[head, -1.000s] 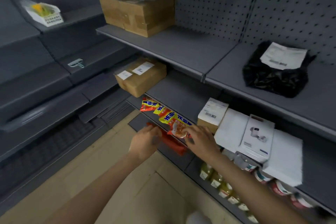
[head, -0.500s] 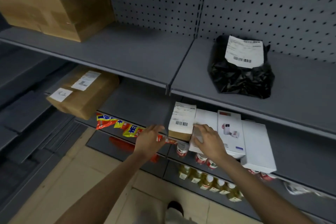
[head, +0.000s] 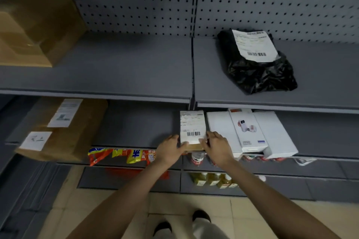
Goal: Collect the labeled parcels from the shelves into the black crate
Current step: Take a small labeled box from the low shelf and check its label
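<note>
Shop aisle — pegboard shelving (head: 136, 68), snack packets (head: 124, 155)

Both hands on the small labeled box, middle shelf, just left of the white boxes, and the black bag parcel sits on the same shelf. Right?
Not quite. The head view shows the black bag parcel one shelf above, not on the same shelf. The rest holds: left hand and right hand grip the small labeled box on the middle shelf, just left of the white boxes.

Both hands, left hand (head: 169, 150) and right hand (head: 215, 146), hold a small labeled box (head: 192, 129) (barcode on top) on the shelf (head: 136, 124).
</note>
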Motion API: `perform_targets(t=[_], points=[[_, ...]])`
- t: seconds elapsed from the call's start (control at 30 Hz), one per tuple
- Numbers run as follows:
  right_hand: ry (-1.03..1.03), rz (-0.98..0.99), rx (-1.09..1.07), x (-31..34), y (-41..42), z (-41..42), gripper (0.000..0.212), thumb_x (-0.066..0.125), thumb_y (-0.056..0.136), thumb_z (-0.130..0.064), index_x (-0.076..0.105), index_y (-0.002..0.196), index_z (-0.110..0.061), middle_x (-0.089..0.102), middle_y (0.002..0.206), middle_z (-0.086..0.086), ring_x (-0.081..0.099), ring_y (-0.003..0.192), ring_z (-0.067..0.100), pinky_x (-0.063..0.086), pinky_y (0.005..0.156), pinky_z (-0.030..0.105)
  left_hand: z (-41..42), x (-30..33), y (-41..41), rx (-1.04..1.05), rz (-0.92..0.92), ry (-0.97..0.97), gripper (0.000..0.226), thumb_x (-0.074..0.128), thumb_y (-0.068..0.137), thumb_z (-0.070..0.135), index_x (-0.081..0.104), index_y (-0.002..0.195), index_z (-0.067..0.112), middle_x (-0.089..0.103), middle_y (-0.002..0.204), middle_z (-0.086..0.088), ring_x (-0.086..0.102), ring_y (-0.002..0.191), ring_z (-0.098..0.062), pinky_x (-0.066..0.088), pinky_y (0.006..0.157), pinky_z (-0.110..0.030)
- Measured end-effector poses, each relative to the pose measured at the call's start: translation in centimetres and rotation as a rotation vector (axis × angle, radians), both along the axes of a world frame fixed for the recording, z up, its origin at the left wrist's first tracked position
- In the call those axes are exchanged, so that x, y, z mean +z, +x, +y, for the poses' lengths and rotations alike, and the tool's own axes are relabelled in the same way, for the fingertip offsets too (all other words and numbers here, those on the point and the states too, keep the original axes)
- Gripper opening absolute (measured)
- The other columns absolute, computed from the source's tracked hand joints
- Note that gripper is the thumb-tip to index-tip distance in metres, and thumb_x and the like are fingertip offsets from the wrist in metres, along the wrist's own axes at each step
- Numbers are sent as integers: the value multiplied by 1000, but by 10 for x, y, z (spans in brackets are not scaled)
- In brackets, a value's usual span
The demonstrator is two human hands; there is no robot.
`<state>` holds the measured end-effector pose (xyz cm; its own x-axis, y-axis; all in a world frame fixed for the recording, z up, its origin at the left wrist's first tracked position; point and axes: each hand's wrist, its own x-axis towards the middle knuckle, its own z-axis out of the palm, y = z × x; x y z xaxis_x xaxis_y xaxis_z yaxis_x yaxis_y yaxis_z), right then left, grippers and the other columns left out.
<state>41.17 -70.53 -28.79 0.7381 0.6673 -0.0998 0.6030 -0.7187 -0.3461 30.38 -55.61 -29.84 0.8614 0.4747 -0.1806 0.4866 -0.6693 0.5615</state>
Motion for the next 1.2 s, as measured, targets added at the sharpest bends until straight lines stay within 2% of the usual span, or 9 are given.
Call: perform_targets(t=[0.2, 0.37, 0.53, 0.67, 0.77, 0.97, 1.07, 1.2], points=[[139, 48, -53, -10, -54, 26, 48, 44, 97, -42, 47, 132, -10, 57, 124, 7, 55, 112, 22, 42, 96, 34, 41, -2, -50, -22, -40, 66, 31, 47, 93, 42, 59, 108, 17, 65, 108, 3, 63, 90, -12, 45, 64, -21], [254, 64, -79, -25, -92, 34, 45, 62, 90, -29, 51, 128, -7, 60, 118, 10, 59, 105, 27, 49, 90, 43, 51, -10, -83, -16, -94, 72, 31, 55, 89, 39, 58, 115, 20, 63, 112, 6, 59, 97, -12, 42, 66, -22], [291, 46, -114, -27, -106, 33, 46, 66, 87, -23, 50, 128, -7, 59, 119, 9, 57, 109, 25, 48, 92, 44, 49, -14, -95, -12, -109, 63, 38, 55, 90, 39, 52, 124, 21, 62, 116, 7, 59, 98, -11, 47, 69, -23], [289, 48, -117, -25, -108, 35, 46, 64, 89, -25, 49, 130, -9, 58, 122, 8, 56, 112, 23, 45, 95, 40, 50, -14, -96, -11, -115, 59, 39, 55, 90, 39, 52, 124, 21, 61, 119, 7, 59, 101, -11, 45, 69, -19], [244, -8, -84, -22, -103, 37, 49, 65, 87, -30, 51, 129, -9, 62, 118, 8, 60, 105, 24, 48, 90, 40, 54, -9, -91, 14, -106, 38, 40, 58, 87, 40, 54, 123, 23, 61, 118, 7, 58, 103, -11, 46, 69, -19], [75, -173, 9, -13, -80, 40, 61, 73, 79, -32, 52, 130, -6, 67, 107, 8, 64, 96, 25, 49, 84, 39, 72, 9, -72, -87, -104, 215, 51, 56, 87, 40, 44, 133, 22, 51, 128, 3, 46, 117, -14, 45, 88, -26], [43, -159, 34, -11, -73, 44, 63, 70, 82, -34, 48, 135, -6, 65, 113, 8, 61, 104, 25, 45, 90, 38, 76, 10, -67, -130, -90, 239, 53, 58, 87, 37, 43, 136, 20, 49, 130, 2, 44, 120, -14, 43, 92, -26], [62, -136, 80, -13, -75, 60, 63, 65, 86, -30, 43, 138, -2, 62, 120, 13, 59, 109, 27, 42, 96, 39, 84, 9, -75, -86, -87, 211, 53, 59, 87, 35, 44, 135, 20, 53, 126, 2, 48, 116, -14, 45, 90, -27]])
